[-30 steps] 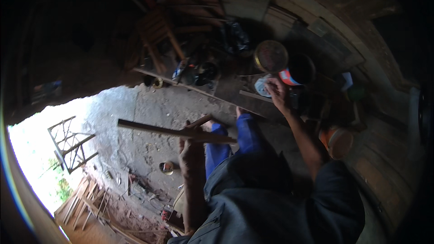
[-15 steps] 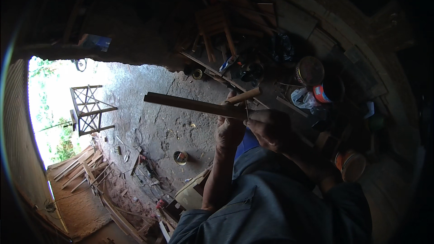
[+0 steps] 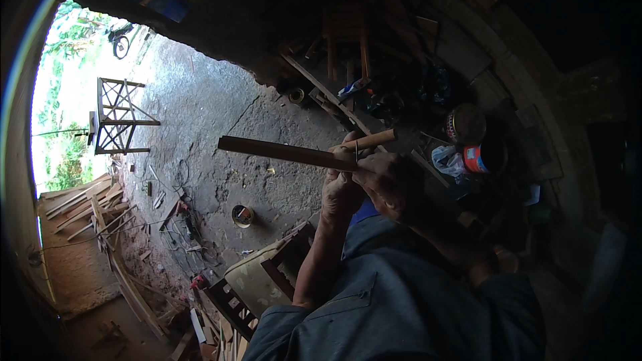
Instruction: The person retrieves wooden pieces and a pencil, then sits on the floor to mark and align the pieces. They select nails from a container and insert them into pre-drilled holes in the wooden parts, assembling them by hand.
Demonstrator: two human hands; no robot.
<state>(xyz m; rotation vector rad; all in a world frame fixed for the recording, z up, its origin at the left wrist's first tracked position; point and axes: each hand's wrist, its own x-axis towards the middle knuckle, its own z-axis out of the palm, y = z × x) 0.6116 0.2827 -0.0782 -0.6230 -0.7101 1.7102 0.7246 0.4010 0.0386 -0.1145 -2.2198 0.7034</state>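
My left hand (image 3: 340,195) is closed around a long, narrow wooden strip (image 3: 281,152), which points out to the left. A shorter wooden stick (image 3: 374,139) crosses at its right end, slanting up to the right; whether the two are joined cannot be told. My right hand (image 3: 389,186) is closed at that same end, its fingertips pinched beside a thin, pale, nail-like piece (image 3: 356,150) standing against the wood. Shadow hides much of the right fingers and what exactly they grip.
A wooden frame (image 3: 127,120) stands by the bright doorway. Scrap wood (image 3: 100,217) is heaped at lower left, near a padded chair (image 3: 257,274). A small tin (image 3: 243,215) sits on the rough floor. Rightward lie a plastic bag (image 3: 448,160), a red-banded bucket (image 3: 475,159) and a dim wooden stool (image 3: 346,27).
The view has swung, so the doorway frame appears higher and the chair shows more. Both hands keep hold at the wood's right end; the thin piece sits slightly further left along it.
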